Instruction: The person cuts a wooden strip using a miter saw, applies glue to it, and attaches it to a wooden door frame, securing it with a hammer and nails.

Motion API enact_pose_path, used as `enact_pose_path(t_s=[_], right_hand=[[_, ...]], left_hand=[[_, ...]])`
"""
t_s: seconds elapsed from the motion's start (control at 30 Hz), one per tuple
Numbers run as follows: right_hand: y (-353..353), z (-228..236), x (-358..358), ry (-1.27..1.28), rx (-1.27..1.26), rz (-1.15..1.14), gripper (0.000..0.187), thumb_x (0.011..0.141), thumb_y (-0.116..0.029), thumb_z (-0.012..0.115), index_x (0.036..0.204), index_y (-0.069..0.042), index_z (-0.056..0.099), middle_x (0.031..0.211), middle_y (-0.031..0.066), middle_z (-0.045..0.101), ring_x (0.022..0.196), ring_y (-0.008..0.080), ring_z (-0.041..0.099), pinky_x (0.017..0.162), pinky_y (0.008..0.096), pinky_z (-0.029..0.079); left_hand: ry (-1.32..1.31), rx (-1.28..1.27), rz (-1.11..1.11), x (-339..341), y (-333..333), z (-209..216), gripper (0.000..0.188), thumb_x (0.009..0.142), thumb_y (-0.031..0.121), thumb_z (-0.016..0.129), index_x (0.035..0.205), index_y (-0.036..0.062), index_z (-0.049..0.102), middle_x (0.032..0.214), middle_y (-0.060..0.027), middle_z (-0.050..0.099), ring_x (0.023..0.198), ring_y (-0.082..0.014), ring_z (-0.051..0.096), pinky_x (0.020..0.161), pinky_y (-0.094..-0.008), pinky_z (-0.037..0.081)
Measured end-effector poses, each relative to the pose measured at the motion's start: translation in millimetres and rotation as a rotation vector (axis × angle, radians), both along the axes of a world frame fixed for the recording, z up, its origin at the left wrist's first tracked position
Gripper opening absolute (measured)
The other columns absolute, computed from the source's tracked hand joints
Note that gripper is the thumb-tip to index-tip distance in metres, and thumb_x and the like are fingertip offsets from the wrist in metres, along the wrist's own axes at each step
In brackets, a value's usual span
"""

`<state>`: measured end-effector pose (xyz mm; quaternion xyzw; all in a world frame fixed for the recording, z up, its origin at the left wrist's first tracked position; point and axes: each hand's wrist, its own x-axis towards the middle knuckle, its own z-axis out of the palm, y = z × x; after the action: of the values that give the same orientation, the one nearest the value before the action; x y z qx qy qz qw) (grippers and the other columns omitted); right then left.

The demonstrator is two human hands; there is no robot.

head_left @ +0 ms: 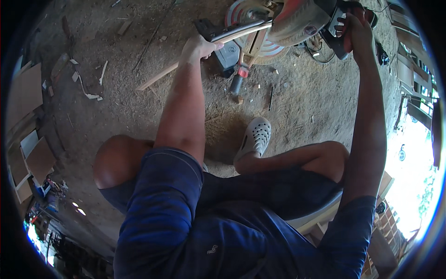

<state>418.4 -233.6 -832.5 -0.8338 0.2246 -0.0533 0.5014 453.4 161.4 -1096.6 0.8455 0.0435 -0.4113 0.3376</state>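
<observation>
A miter saw stands on the dirt floor at the top of the view, its red-and-grey head over the round base. My right hand is closed around the saw's handle at the upper right. With its fingers closed, my left hand presses a long thin wood strip against the saw's fence. One end of the strip sticks out to the lower left over the floor; the other runs to the saw head, which hides the blade. A black-and-red knob handle juts from the base toward me.
My foot in a white clog rests on the floor below the saw. Wood offcuts and sawdust lie scattered around. Cardboard-like panels lean at the left edge. A black cord loops near the saw. Stacked boards stand at the right.
</observation>
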Motion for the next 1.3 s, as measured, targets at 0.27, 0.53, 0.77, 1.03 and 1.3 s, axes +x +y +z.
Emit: enact_pose_path(t_s=[0.27, 0.53, 0.77, 1.03, 1.3], right_hand=[[-32, 26, 32, 0.255, 0.071, -0.050, 0.042, 0.104, -0.020, 0.064, 0.140, -0.001, 0.056, 0.118, 0.0182, 0.074, 0.105, 0.0308, 0.076, 0.091, 0.0431, 0.063], [-2, 28, 22, 0.112, 0.072, -0.214, 0.038, 0.105, -0.033, 0.058, 0.128, -0.003, 0.058, 0.110, 0.0167, 0.073, 0.095, 0.0305, 0.073, 0.084, 0.0436, 0.060], [25, 22, 11, -0.008, 0.199, -0.361, 0.042, 0.106, -0.045, 0.053, 0.118, -0.005, 0.061, 0.103, 0.0153, 0.071, 0.087, 0.0303, 0.071, 0.078, 0.0440, 0.058], [51, -9, -17, -0.019, 0.299, -0.473, 0.053, 0.108, -0.058, 0.048, 0.106, -0.007, 0.064, 0.096, 0.0138, 0.070, 0.077, 0.0299, 0.068, 0.071, 0.0445, 0.056], [86, -38, -45, -0.013, 0.339, -0.501, 0.063, 0.105, -0.072, 0.043, 0.093, -0.013, 0.060, 0.081, 0.0068, 0.062, 0.066, 0.0271, 0.060, 0.065, 0.0445, 0.051]], left_hand=[[0.081, -0.014, -0.064, 8, -2, -12, 0.056, 0.086, 0.059, 0.089, 0.093, 0.0035, 0.080, 0.075, -0.0063, 0.074, 0.062, -0.0149, 0.067, 0.059, -0.0327, 0.053], [0.128, -0.209, -0.049, 6, -10, -12, 0.059, 0.089, 0.063, 0.084, 0.081, 0.0052, 0.075, 0.075, -0.0029, 0.073, 0.062, -0.0119, 0.064, 0.058, -0.0301, 0.050], [-0.194, 0.015, -0.035, -9, -11, -14, 0.062, 0.086, 0.063, 0.085, 0.106, 0.0044, 0.083, 0.099, -0.0142, 0.082, 0.091, -0.0286, 0.079, 0.083, -0.0398, 0.061], [-0.269, 0.056, 0.065, -18, -2, -7, 0.071, 0.078, 0.061, 0.090, 0.119, 0.0036, 0.082, 0.127, -0.0277, 0.076, 0.125, -0.0397, 0.073, 0.106, -0.0437, 0.057], [-0.237, 0.079, 0.154, -17, 1, -11, 0.077, 0.077, 0.063, 0.092, 0.125, 0.0047, 0.080, 0.132, -0.0266, 0.075, 0.127, -0.0382, 0.072, 0.108, -0.0438, 0.057]])
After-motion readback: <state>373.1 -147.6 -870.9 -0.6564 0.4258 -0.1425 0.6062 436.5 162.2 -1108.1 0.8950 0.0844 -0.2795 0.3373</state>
